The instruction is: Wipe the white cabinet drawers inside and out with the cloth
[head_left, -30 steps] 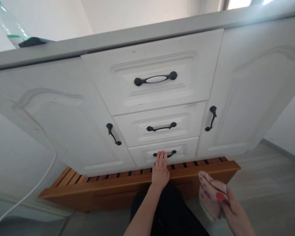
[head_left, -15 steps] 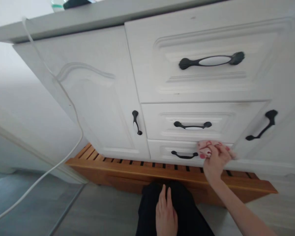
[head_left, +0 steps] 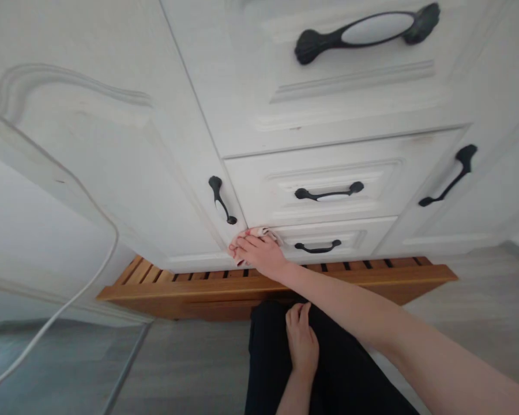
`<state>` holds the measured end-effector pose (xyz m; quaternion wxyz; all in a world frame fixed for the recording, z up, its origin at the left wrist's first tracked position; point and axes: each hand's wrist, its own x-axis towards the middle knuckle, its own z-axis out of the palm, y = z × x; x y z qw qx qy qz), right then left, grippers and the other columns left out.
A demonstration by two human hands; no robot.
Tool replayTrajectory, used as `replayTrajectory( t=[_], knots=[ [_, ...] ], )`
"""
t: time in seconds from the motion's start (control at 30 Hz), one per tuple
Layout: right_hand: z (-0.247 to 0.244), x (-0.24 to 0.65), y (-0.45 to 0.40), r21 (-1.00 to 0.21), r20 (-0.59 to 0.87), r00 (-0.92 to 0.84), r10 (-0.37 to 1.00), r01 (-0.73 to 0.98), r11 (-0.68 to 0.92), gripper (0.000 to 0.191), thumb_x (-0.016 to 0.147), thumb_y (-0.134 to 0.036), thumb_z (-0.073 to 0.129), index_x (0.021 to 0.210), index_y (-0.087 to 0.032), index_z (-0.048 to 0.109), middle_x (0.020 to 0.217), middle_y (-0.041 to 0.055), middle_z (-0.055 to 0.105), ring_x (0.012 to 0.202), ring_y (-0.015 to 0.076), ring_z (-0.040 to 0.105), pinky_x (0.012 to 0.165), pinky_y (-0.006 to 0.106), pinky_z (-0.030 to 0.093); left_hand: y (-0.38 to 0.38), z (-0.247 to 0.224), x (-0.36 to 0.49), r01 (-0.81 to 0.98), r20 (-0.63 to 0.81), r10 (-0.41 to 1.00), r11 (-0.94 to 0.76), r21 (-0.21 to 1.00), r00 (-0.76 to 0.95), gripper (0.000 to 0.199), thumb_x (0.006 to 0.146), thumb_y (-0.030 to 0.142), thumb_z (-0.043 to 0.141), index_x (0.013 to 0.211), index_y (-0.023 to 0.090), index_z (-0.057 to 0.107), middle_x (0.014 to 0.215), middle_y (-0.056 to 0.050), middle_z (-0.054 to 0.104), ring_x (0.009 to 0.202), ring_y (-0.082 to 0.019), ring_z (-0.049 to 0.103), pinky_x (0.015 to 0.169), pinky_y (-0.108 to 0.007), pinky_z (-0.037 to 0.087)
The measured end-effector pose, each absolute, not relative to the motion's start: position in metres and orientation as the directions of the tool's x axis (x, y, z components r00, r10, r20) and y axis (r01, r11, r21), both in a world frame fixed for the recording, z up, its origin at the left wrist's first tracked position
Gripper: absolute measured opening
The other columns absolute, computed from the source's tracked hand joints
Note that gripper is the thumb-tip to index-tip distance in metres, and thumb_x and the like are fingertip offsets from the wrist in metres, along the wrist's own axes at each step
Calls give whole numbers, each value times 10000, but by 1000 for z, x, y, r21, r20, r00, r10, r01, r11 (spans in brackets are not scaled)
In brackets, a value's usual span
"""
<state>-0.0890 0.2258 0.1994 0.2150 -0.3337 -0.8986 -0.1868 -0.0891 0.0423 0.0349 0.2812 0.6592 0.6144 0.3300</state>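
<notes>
My right hand (head_left: pixel 266 253) presses a pink patterned cloth (head_left: pixel 239 256) flat against the white cabinet front, at the left end of the bottom drawer (head_left: pixel 355 237) and the edge of the left door (head_left: pixel 185 219). The fingers lie over the cloth and cover part of it. Just above is the door's black handle (head_left: pixel 222 200); to the right sits the bottom drawer's black handle (head_left: pixel 318 248). On my dark trousers (head_left: pixel 268 357) rests my left hand (head_left: pixel 303 343), its fingers loosely bent over the knee and holding nothing.
A slatted wooden bench (head_left: pixel 164 297) runs along the cabinet's foot, between it and my knees. At the left a white cable (head_left: pixel 112 230) hangs down in front of the wall and cabinet. More black handles (head_left: pixel 328 193) stick out from the drawers. Grey floor (head_left: pixel 177 357) lies below.
My right hand has carried the cloth leftward, from the right side of the bottom drawer to its left end. The view has moved closer and lower. My left hand's fingers are now more bent.
</notes>
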Motion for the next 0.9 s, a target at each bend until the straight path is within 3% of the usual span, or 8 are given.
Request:
replayTrajectory(
  t=[0.17,0.27,0.4,0.57,0.67,0.8,0.87,0.9],
  knots=[
    [195,-9,216,293,451,-736,505,657,695,263,1067,-232,424,1163,-283,663,1195,15,704,1129,208,540,856,387,380,42,30,-91,604,105,994,-109,790,42,709,770,-94,336,1332,223,632,1282,-89,598,1243,-218,528,1169,-456,452],
    [195,50,200,342,473,-691,547,716,609,305,1026,-168,482,1237,-292,664,1086,38,716,1056,217,546,829,377,358,41,28,-92,609,108,994,-107,786,35,710,785,-89,328,1333,241,635,1282,-75,607,1247,-210,526,1171,-446,450],
    [191,125,179,310,439,-578,687,816,488,510,966,-105,504,1405,-347,601,1111,58,705,1041,248,528,835,378,371,37,24,-96,616,107,993,-117,779,52,730,788,-86,329,1362,260,618,1300,-61,610,1253,-193,528,1182,-422,440],
    [172,220,157,289,468,-387,795,917,276,487,935,-85,463,1285,-314,711,1072,107,683,981,265,542,921,430,443,33,19,-96,637,123,989,-149,757,86,746,790,-87,336,1401,256,591,1321,-62,616,1260,-194,529,1186,-423,440],
    [144,259,143,170,451,-306,838,952,256,470,912,-85,455,1245,-278,725,1093,119,681,1028,280,577,956,475,488,32,21,-92,679,138,987,-159,716,86,737,793,-85,340,1393,253,604,1311,-63,633,1241,-200,547,1176,-419,451],
    [108,247,125,-214,346,-123,930,955,206,347,884,-118,446,1005,-220,754,888,66,653,793,217,635,733,355,553,32,22,-84,709,142,988,-148,690,68,739,780,-84,348,1383,248,617,1319,-68,643,1247,-210,556,1161,-407,467],
    [114,206,121,-344,383,-81,920,912,224,289,913,-177,453,898,-204,740,851,56,616,740,198,625,671,320,548,33,22,-81,709,147,987,-146,690,60,740,781,-81,350,1382,256,619,1319,-68,645,1245,-207,560,1148,-392,477],
    [125,179,121,-351,458,-100,883,893,283,296,928,-188,453,954,-206,748,928,71,630,800,204,632,709,327,556,33,22,-81,710,150,987,-144,689,55,738,782,-79,349,1380,258,621,1316,-68,647,1239,-205,563,1143,-387,480]
  ],
)
